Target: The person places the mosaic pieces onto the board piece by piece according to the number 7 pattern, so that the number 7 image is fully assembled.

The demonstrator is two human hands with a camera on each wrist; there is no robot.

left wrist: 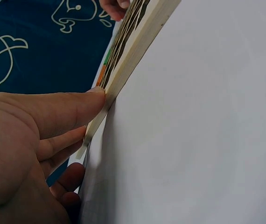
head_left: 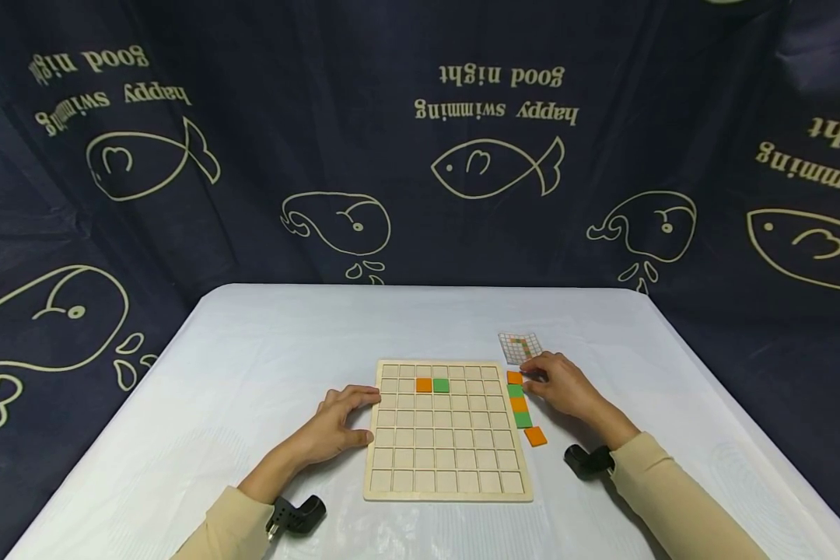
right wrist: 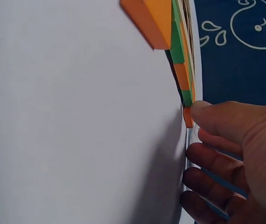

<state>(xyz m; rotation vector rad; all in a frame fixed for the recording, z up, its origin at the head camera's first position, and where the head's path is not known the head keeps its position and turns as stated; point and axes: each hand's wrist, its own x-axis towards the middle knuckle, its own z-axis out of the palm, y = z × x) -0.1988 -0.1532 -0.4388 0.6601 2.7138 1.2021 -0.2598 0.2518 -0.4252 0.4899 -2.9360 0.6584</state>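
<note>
A wooden grid board (head_left: 448,459) lies flat on the white table, with one orange tile (head_left: 423,384) and one green tile (head_left: 441,385) side by side in its second row. My left hand (head_left: 353,420) rests against the board's left edge (left wrist: 123,70), and its thumb (left wrist: 72,109) presses on that side. Along the board's right edge runs a line of loose orange and green tiles (head_left: 519,404). My right hand (head_left: 535,375) touches the farthest orange tile (head_left: 514,377) with its thumb tip (right wrist: 203,112), and the other fingers hang loosely curled beside it.
A small pattern card (head_left: 520,347) lies just beyond my right hand. One orange tile (head_left: 535,436) sits slightly apart at the near end of the line. A dark cloth printed with fish (head_left: 420,155) hangs behind and around the table (head_left: 252,350).
</note>
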